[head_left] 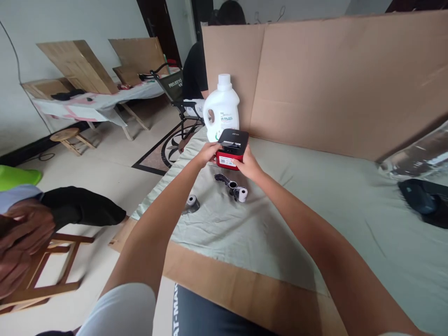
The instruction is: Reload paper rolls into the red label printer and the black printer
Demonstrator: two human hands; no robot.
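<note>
Between my two hands is a small black and red receipt printer (235, 142) with a white label on its front. My left hand (209, 153) grips its left side, the thumb near the top edge. On the right side and lower front corner, my right hand (248, 163) is closed round it. Just behind the printer stands a white detergent bottle (222, 105). Nearer to me on the cloth lie a white paper roll (242, 194) beside a dark curled strip (221, 178), and another roll (191, 200) further left.
A grey-green cloth (280, 186) covers the wooden table (224, 270). A tall cardboard panel (315, 79) rises along the back. Plastic wrap (416, 149) and a dark object (422, 198) lie at right. Someone's hands (24, 238) show at far left; another person (194, 70) sits behind the panel.
</note>
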